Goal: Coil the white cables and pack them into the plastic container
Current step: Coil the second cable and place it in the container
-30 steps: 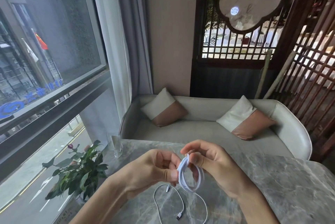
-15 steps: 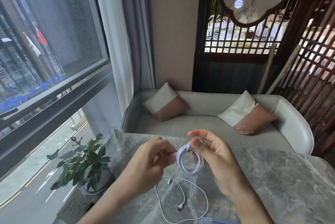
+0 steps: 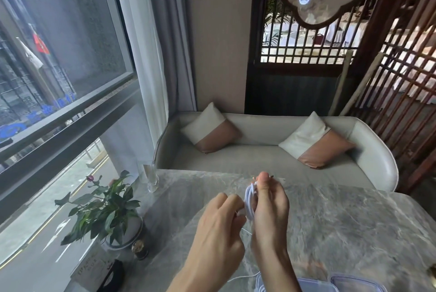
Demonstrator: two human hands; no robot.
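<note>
Underneath, grey marbled table, backed by a pale sofa with two cushions; window and potted plant at left, dark lattice screen at right. Above the table, white cable wound into a small tight coil, thin tail trailing down toward the plastic container at the near edge. Right hand gripping the coil, fingers curled round it; left hand just beside, curled fingers pinching the loose strand.

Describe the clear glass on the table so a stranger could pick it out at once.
Find the grey marble table and follow it to its far left corner, by the white curtain. A tall clear glass stands upright there, just beyond the potted plant; it alone is see-through.
</note>
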